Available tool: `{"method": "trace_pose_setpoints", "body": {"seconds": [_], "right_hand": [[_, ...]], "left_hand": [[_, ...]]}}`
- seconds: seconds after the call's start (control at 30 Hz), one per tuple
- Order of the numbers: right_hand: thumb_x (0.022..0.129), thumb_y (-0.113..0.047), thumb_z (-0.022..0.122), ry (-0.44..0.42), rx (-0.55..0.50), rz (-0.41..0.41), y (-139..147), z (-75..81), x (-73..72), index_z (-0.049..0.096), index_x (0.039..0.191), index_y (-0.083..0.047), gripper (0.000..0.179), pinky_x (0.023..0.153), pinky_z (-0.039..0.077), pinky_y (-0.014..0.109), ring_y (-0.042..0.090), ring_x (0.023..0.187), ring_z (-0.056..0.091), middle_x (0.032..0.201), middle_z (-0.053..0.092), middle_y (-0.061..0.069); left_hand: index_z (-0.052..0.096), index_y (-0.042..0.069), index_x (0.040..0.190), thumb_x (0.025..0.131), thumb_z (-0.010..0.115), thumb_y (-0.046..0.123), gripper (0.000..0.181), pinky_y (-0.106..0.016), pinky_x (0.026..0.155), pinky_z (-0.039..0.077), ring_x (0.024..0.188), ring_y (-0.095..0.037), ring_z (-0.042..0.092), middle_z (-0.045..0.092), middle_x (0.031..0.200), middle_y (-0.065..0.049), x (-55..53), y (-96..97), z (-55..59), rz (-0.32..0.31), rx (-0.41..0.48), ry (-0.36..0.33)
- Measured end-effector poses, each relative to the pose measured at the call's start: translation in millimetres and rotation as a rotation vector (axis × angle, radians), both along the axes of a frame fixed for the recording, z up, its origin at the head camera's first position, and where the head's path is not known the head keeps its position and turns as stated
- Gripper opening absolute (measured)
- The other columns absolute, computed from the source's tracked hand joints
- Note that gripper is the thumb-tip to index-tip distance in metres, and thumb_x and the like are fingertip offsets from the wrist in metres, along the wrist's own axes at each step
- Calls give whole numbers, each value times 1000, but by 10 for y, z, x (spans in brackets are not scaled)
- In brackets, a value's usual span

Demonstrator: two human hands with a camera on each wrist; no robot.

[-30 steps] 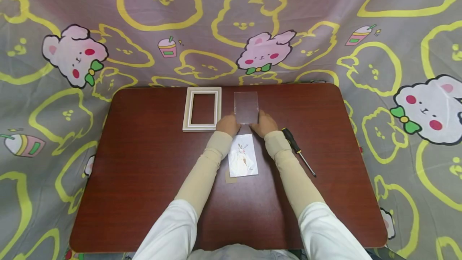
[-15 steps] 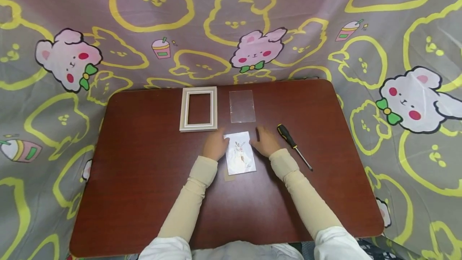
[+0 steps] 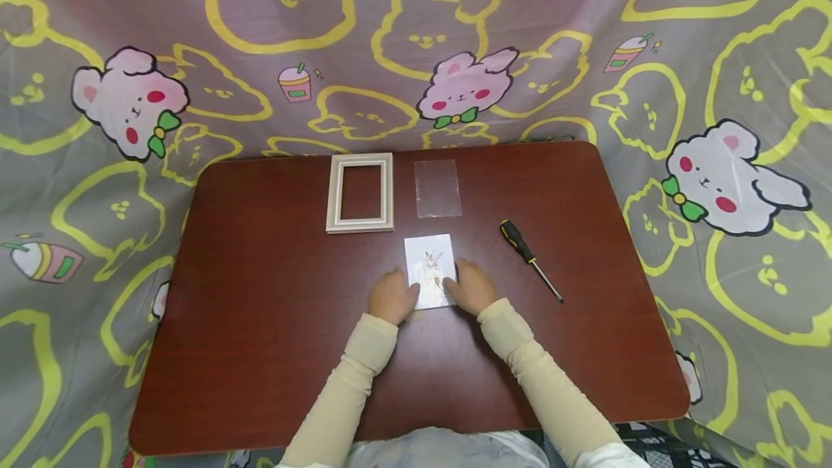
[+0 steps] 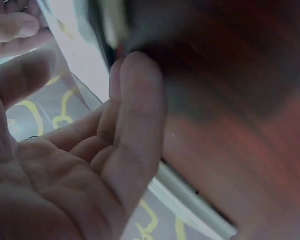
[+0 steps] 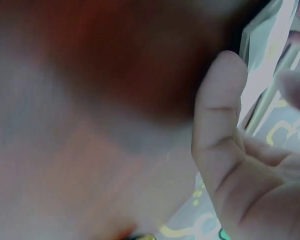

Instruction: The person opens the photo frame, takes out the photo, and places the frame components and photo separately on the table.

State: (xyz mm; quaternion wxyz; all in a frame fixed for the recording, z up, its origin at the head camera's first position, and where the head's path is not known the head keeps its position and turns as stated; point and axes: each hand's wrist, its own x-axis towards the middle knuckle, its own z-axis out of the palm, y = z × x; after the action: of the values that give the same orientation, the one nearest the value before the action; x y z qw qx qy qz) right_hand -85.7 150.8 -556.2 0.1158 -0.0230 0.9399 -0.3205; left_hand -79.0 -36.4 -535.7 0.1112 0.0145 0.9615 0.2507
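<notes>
A white picture card point(image 3: 430, 255) printed with a small rabbit drawing lies near the middle of the table. My left hand point(image 3: 393, 296) holds its lower left edge, thumb over the top. On the opposite edge, my right hand point(image 3: 473, 287) grips it the same way, its thumb on the printed face. Seen from the right wrist, the card point(image 5: 262, 60) looks thick and layered at the side. A bit of tan material point(image 3: 416, 315) peeks out below its lower left corner; the rest of that piece is hidden.
Behind the card stand a cream picture frame point(image 3: 334, 197), lying flat, and a clear plastic sheet point(image 3: 438, 190). A black and yellow screwdriver point(image 3: 518, 240) lies to the right. The brown table point(image 3: 260, 295) meets a patterned cloth point(image 3: 364, 56) at the back.
Both hands have left the clear sheet, which stays at the back, and come toward me to the picture card's sides. They have slid down its edges, and the card has straightened slightly.
</notes>
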Motion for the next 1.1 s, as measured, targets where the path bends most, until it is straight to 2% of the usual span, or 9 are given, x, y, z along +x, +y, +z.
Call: {"method": "trace_pose_setpoints", "body": {"seconds": [0.07, 0.13, 0.27, 0.37, 0.47, 0.7, 0.87, 1.1], "right_hand": [[92, -16, 68, -11, -15, -32, -66, -1, 23, 52, 134, 15, 55, 98, 46, 53, 46, 114, 59, 119, 63, 33], [91, -16, 68, -22, -19, -64, -127, 10, 39, 51, 135, 15, 56, 98, 46, 53, 46, 114, 59, 120, 62, 34], [90, -14, 68, -40, -14, -107, -213, 34, 40, 52, 134, 14, 54, 95, 48, 53, 45, 110, 61, 117, 64, 33], [89, -13, 68, -48, -11, -115, -256, 37, 32, 54, 130, 13, 50, 92, 50, 53, 43, 105, 63, 112, 65, 31], [88, -13, 69, -51, -11, -114, -302, 37, 27, 57, 125, 11, 45, 89, 50, 52, 42, 100, 64, 108, 67, 28], [87, -12, 71, -58, -73, -123, -500, 104, 88, 55, 122, 7, 42, 84, 52, 53, 41, 93, 66, 104, 68, 25], [88, -13, 70, -74, -130, -105, -720, 119, 146, 50, 121, 5, 43, 79, 53, 51, 36, 85, 65, 97, 67, 23], [85, -12, 70, -75, -152, -87, -1063, 139, 219, 45, 119, 4, 45, 73, 53, 50, 32, 77, 62, 89, 65, 20]], "left_hand": [[65, -11, 111, 93, 67, 29, 44, -53, 71, 53, 84, -41, 68, 69, 92, -25, 14, 10, -12, 22, 6, -20], [62, -13, 121, 94, 65, 31, 51, -53, 76, 53, 90, -42, 68, 69, 99, -27, 3, 5, -42, 53, 13, -42], [54, -10, 131, 96, 62, 32, 55, -54, 80, 52, 94, -42, 67, 69, 106, -27, -60, -52, -137, 131, 93, -110], [55, -4, 128, 96, 63, 31, 48, -53, 80, 51, 92, -40, 66, 69, 105, -24, -83, -118, -203, 167, 160, -145], [57, -1, 125, 95, 64, 29, 43, -52, 82, 51, 95, -38, 66, 69, 107, -22, -72, -192, -225, 154, 193, -146], [55, 1, 129, 97, 65, 26, 42, -55, 87, 50, 102, -39, 65, 67, 117, -23, 6, -439, -121, 121, 241, -160], [54, 2, 133, 98, 63, 24, 42, -56, 90, 49, 108, -41, 63, 66, 121, -23, 72, -669, -70, 113, 218, -144], [54, -1, 130, 97, 63, 21, 40, -56, 82, 50, 96, -41, 65, 68, 110, -23, 189, -992, -22, 117, 175, -128]]}}
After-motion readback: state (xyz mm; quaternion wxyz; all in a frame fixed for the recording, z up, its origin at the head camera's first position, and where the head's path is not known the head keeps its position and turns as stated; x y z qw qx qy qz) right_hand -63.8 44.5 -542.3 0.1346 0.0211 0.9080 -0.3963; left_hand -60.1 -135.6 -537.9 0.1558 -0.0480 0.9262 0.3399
